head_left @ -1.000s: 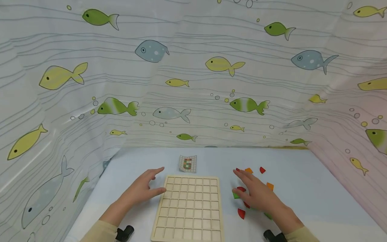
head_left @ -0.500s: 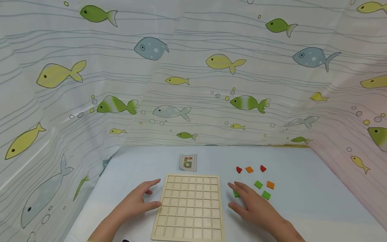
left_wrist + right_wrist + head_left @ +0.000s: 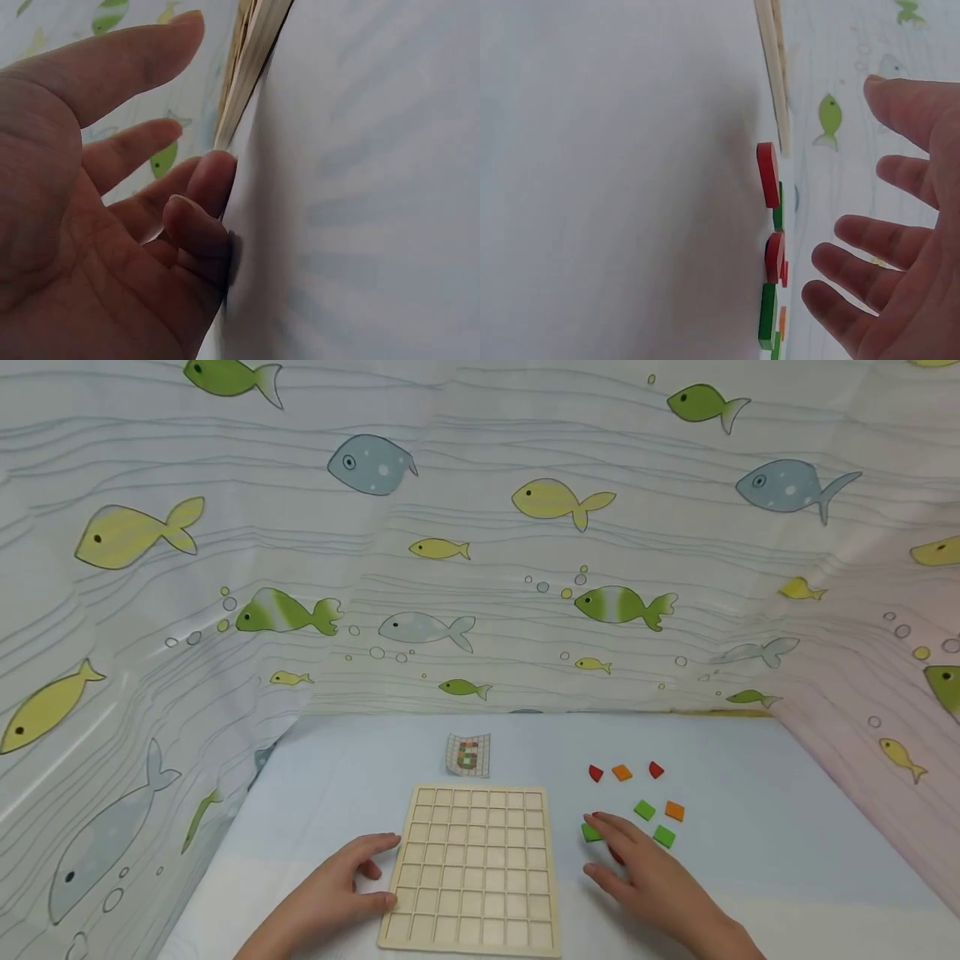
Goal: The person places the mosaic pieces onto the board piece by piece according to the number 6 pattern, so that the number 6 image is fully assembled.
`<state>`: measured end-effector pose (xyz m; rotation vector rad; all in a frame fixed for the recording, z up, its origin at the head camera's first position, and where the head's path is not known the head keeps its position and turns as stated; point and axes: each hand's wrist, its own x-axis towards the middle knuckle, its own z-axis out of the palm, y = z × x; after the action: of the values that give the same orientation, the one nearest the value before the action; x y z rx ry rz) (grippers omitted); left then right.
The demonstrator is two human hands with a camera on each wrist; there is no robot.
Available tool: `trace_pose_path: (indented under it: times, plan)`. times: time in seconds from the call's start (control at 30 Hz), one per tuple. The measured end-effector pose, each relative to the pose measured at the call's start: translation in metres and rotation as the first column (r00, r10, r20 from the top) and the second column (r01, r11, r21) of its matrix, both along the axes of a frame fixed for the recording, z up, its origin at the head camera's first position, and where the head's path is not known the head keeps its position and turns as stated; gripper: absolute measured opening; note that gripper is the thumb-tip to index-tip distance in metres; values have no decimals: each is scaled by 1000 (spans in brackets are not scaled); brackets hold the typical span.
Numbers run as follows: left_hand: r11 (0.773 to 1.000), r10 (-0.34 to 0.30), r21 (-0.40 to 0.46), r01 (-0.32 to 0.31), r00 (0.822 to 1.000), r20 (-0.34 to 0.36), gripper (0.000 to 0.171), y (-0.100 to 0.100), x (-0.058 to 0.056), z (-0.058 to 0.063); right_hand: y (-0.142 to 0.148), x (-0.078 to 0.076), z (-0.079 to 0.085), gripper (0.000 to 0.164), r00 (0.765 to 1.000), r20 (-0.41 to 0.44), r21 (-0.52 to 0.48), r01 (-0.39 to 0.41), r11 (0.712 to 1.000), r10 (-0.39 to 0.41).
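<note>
A pale wooden grid board [image 3: 480, 856] lies on the table with bare square cells. At its left edge my left hand [image 3: 330, 893] rests with relaxed, spread fingers; the thumb tip overlaps the rim in the head view. In the left wrist view, that hand's curled lower fingers [image 3: 199, 225] lie at the table surface, holding nothing. My right hand [image 3: 652, 881] hovers with loosely extended fingers above the coloured pieces right of the board. It partly covers red pieces beside a green square [image 3: 592, 832]. A red quarter-round piece [image 3: 767, 175] shows below that hand's fingers in the right wrist view.
Behind the board lies a small gridded pattern card [image 3: 468, 756]. Farther right are red quarter-rounds [image 3: 656, 770], orange squares [image 3: 675, 811] and green squares [image 3: 663, 837], lying flat and scattered. A fish-print curtain [image 3: 480, 577] encloses the back and sides of the table [image 3: 750, 827].
Both hands have drawn back toward the near side of the table, the right one then shifting slightly right. The head view has tilted down a little. Board and pieces stay in place.
</note>
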<state>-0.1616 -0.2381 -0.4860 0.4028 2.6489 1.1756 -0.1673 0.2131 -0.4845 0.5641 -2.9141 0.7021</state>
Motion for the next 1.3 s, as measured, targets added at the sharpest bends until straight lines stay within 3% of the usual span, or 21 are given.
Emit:
trace_pose_path:
  times: [0.3, 0.57, 0.8, 0.9, 1.1, 1.2, 1.3]
  plan:
    - [997, -69, -41, 68, 997, -24, 75, -1, 9, 1, 11, 4, 0, 64, 999, 15, -54, 36, 998, -35]
    - [987, -132, -96, 126, 990, -56, 75, -1, 8, -1, 22, 8, -2, 63, 998, 9, -60, 70, 996, -69]
    - [978, -156, -146, 146, 986, -59, 76, 0, 3, 1, 23, 10, -7, 53, 997, -4, -43, 72, 996, -73]
    - [980, -152, -136, 144, 987, -48, 76, 0, 3, 0, 22, 10, -10, 46, 997, -50, -32, 55, 998, -56]
    - [981, -150, -127, 144, 988, -38, 76, -1, 4, -2, 20, 11, -14, 37, 978, -204, -40, -59, 997, 49]
    - [982, -157, -114, 151, 987, -44, 76, -1, 5, -2, 18, 13, -15, 36, 983, -171, -43, -75, 996, 67]
    - [982, -167, -101, 161, 985, -53, 75, -2, 6, -2, 16, 16, -15, 35, 996, -75, -34, -53, 998, 50]
